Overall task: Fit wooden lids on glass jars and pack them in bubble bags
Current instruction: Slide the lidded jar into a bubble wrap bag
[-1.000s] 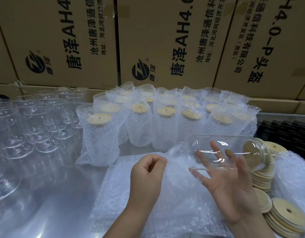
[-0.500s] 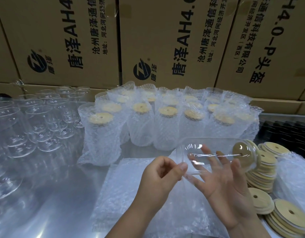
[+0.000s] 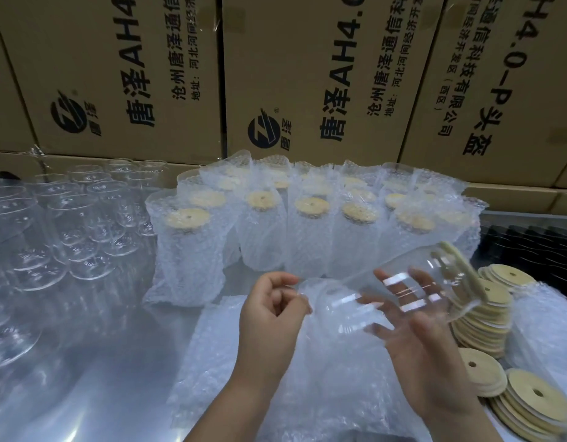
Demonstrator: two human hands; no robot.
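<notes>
My right hand (image 3: 425, 342) holds a clear glass jar (image 3: 440, 266) in the air over the bags. The jar is tilted, with its wooden lid (image 3: 464, 275) up at the right and its base down at the left. My left hand (image 3: 271, 311) pinches the edge of a bubble bag (image 3: 327, 365) and holds its mouth up. The jar's base sits right at that mouth. The bag lies on a flat stack of bubble bags (image 3: 209, 362) at the table's front.
Several packed jars in bubble bags (image 3: 263, 237) stand in rows behind my hands. Empty glass jars (image 3: 78, 224) crowd the left side. Stacks of wooden lids (image 3: 489, 317) and loose lids (image 3: 537, 400) lie at the right. Cardboard boxes (image 3: 307, 74) wall the back.
The jar has shifted left and tilted, base down toward the bag's mouth. My left hand has risen slightly with the bag's edge pinched.
</notes>
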